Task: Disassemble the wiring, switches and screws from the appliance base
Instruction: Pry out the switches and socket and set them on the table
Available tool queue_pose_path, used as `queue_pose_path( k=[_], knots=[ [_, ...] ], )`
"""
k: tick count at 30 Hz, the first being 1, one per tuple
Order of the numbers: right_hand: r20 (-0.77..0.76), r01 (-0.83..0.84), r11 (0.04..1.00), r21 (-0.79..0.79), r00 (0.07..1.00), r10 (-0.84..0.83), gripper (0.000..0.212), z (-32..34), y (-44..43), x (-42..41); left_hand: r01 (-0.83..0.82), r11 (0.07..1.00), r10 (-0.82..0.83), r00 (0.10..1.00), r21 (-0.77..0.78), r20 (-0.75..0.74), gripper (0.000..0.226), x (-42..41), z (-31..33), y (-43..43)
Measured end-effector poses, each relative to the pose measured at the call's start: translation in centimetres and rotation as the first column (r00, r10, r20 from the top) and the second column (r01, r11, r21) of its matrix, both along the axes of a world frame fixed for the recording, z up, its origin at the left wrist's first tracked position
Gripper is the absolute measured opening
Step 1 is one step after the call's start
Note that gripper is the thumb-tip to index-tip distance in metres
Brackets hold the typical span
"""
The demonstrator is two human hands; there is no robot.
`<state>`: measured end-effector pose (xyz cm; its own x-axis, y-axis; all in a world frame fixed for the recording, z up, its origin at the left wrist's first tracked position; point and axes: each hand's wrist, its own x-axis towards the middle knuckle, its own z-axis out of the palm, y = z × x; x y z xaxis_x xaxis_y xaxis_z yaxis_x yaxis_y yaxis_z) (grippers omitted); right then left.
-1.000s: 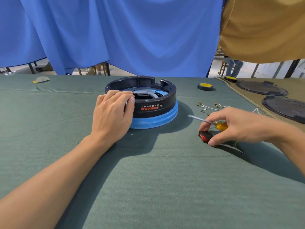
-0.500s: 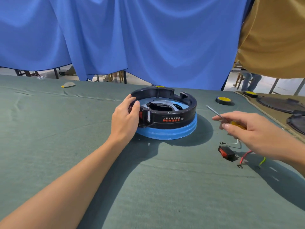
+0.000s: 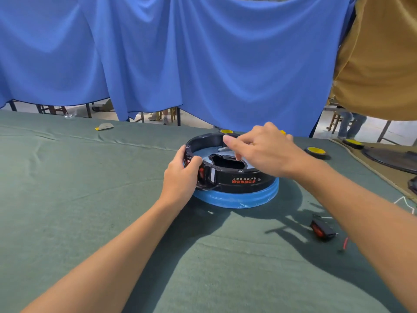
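Observation:
A round black appliance base [image 3: 243, 180] with a blue lower ring stands upside down on the green cloth. My left hand [image 3: 180, 177] grips its left rim, beside a red switch in the wall. Above the base's open middle, my right hand [image 3: 261, 152] holds a screwdriver [image 3: 223, 149] whose yellow handle end shows behind the fingers; the metal tip points down-left into the base. A loose black-and-red rocker switch [image 3: 321, 229] with a red wire [image 3: 345, 242] lies on the cloth to the right.
A yellow-and-black tape roll [image 3: 316, 152] lies right of the base, another one [image 3: 353, 143] further back. Dark round lids [image 3: 392, 159] sit on the tan mat at far right. White wires [image 3: 406, 202] lie near the right edge. Blue curtain hangs behind the table.
My right hand has carried the screwdriver from the right of the base to over its middle, tip now inside. The left hand stays on the left rim. The camera moved closer.

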<state>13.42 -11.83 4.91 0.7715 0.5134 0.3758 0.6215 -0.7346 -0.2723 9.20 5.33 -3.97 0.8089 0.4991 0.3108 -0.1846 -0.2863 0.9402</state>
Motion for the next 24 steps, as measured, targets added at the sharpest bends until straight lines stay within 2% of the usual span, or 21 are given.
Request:
queue_pose_path(
  k=[2, 5, 9, 14, 17, 19, 22, 24],
  knots=[
    [0.072, 0.094, 0.995, 0.041, 0.993, -0.097, 0.061, -0.4, 1.7, 1.5, -0.03, 0.999, 0.029, 1.0, 0.035, 0.012, 0.029, 0.1, -0.2, 0.1],
    [0.211, 0.235, 0.968, 0.093, 0.945, -0.25, 0.042, -1.5, 3.4, 2.9, -0.057, 0.997, 0.057, 0.998, 0.057, 0.001, 0.026, 0.3, -0.5, 0.4],
    [0.197, 0.304, 0.947, 0.103, 0.927, -0.319, 0.035, -3.3, 3.9, 3.9, -0.055, 0.996, 0.055, 0.998, 0.065, -0.007, 0.053, 0.4, -0.7, 0.5],
    [0.187, 0.272, 0.96, 0.063, 0.942, -0.279, 0.036, -3.6, 3.9, 4.9, -0.048, 0.997, 0.049, 0.999, 0.055, -0.005, 0.057, 0.4, -0.8, 0.6],
    [0.203, 0.221, 0.975, 0.014, 0.954, -0.219, 0.038, -3.7, 4.2, 5.1, -0.045, 0.997, 0.045, 0.999, 0.068, -0.007, 0.024, 0.2, -0.8, 0.5],
    [0.213, 0.189, 0.982, -0.003, 0.959, -0.184, 0.041, -3.7, 4.3, 5.1, -0.037, 0.998, 0.037, 0.999, 0.057, 0.002, 0.019, 0.1, -0.6, 0.4],
    [0.199, 0.149, 0.989, -0.009, 0.969, -0.145, 0.045, -3.6, 4.3, 5.0, -0.028, 0.999, 0.028, 1.0, 0.019, -0.01, 0.02, 0.0, -0.4, 0.4],
    [0.189, 0.124, 0.992, -0.015, 0.975, -0.119, 0.049, -3.4, 4.3, 5.0, -0.019, 1.0, 0.019, 1.0, -0.011, -0.006, 0.035, 0.1, -0.4, 0.4]
  ],
)
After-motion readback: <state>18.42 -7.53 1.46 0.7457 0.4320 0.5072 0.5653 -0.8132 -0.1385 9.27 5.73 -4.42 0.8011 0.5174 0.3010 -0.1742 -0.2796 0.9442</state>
